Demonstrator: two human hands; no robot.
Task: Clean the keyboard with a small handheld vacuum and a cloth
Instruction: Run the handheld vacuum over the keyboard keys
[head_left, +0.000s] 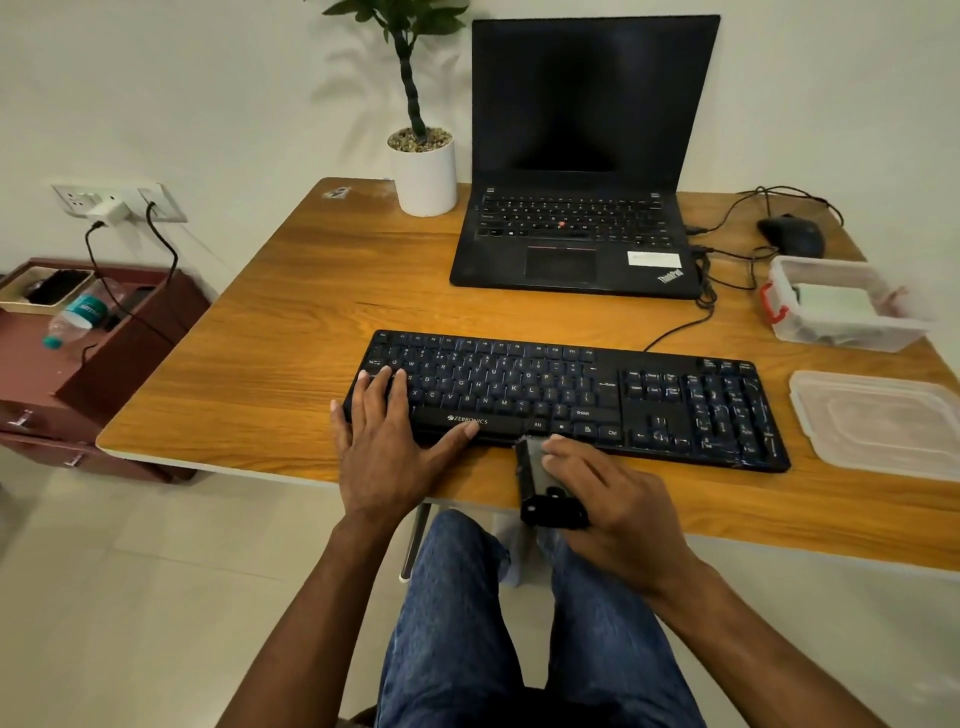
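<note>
A black keyboard (566, 400) lies flat near the surface's front edge; a small black-and-grey handheld vacuum (543, 486) touches its front rim.

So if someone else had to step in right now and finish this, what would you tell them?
Left hand: flat, fingers straight, steadying the left end of the keyboard.
Right hand: grips the small handheld vacuum, its nose at the keyboard's front edge, below the Alt key.
The keyboard lies on the table, in front of the laptop.
Done: cannot tell how many keys are vacuumed.
Left: vacuum the keys, then wipe. No cloth is clearly visible; check the open plastic box on the right.
</note>
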